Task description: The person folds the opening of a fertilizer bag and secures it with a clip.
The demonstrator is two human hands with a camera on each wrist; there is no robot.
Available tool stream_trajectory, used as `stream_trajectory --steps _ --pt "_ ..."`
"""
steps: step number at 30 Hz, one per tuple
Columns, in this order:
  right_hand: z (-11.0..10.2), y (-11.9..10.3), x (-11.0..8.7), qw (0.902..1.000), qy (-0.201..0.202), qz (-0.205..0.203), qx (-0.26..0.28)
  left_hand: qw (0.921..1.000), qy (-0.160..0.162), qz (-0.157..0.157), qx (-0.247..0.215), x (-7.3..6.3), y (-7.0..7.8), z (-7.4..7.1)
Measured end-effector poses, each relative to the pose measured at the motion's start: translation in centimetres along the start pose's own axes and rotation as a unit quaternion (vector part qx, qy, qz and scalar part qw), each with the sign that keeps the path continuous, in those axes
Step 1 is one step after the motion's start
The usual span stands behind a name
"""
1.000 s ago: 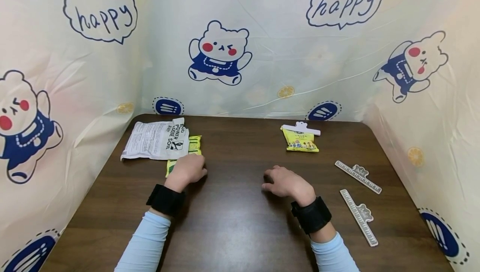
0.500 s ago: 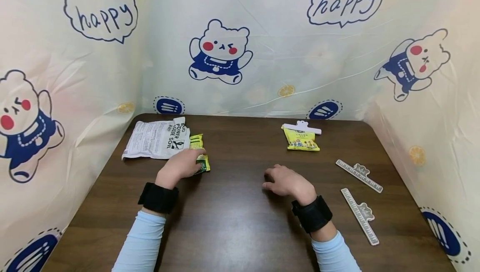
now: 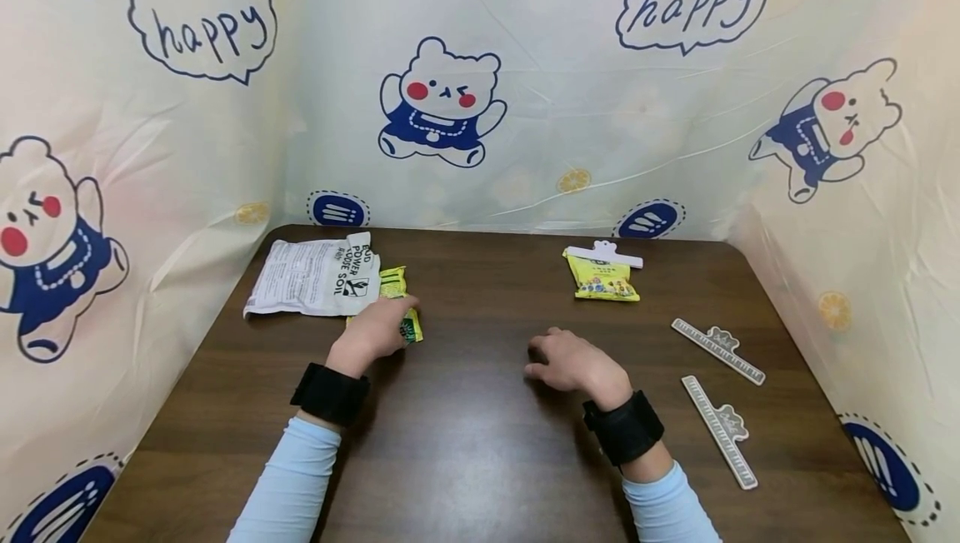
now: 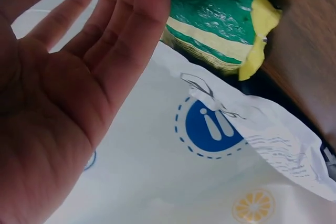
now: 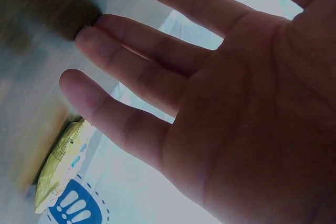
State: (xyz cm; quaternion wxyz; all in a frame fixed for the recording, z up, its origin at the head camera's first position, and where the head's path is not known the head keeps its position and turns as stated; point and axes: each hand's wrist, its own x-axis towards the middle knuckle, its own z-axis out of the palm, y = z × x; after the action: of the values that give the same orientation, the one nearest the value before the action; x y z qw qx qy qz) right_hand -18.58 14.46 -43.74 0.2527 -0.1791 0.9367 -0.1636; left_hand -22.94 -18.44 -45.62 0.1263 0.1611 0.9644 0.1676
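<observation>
In the head view my left hand (image 3: 369,335) lies over a yellow-and-green packet (image 3: 412,328), its fingertips reaching the packet's right side. From the left wrist, the fingers (image 4: 142,30) look nearly straight, overlapping the packet's green face (image 4: 215,11); their tips are hidden or cut off. A white soil bag (image 3: 303,281) lies just left of the packet and overlaps it. My right hand (image 3: 576,366) rests on the table at centre right, fingers spread and loosely bent, holding nothing.
A yellow packet (image 3: 602,281) with a white sealing clip (image 3: 603,254) across its top lies at the back right. Two ruler-marked clips, one farther back (image 3: 718,351) and one nearer (image 3: 722,435), lie right of my right hand. A printed curtain (image 3: 540,110) surrounds the table.
The yellow-and-green packet's near end has swung right, out from under my left hand. That hand moved back left, then slightly right again over the packet. My right hand stayed put.
</observation>
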Motion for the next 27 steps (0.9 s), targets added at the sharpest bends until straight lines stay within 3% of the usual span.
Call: stream_trajectory --steps 6,16,20,23,27 --pt "0.1 0.0 0.0 1.0000 0.001 0.000 -0.003 0.9998 0.000 0.003 0.019 0.1 1.2 0.4" --pt "0.2 0.1 0.0 1.0000 -0.003 0.005 -0.002 0.9987 -0.033 0.037 0.010 -0.1 3.2 0.8" --pt "0.0 0.1 -0.1 1.0000 -0.003 0.005 -0.001 0.9996 -0.013 0.015 0.018 -0.2 2.9 0.3" --pt "0.0 0.1 0.0 1.0000 -0.004 0.004 -0.002 0.9992 0.004 -0.025 0.030 -0.4 2.3 -0.2" --pt "-0.1 0.0 0.0 1.0000 -0.004 0.004 -0.003 0.9973 -0.016 -0.058 0.040 -0.8 1.9 -0.6"
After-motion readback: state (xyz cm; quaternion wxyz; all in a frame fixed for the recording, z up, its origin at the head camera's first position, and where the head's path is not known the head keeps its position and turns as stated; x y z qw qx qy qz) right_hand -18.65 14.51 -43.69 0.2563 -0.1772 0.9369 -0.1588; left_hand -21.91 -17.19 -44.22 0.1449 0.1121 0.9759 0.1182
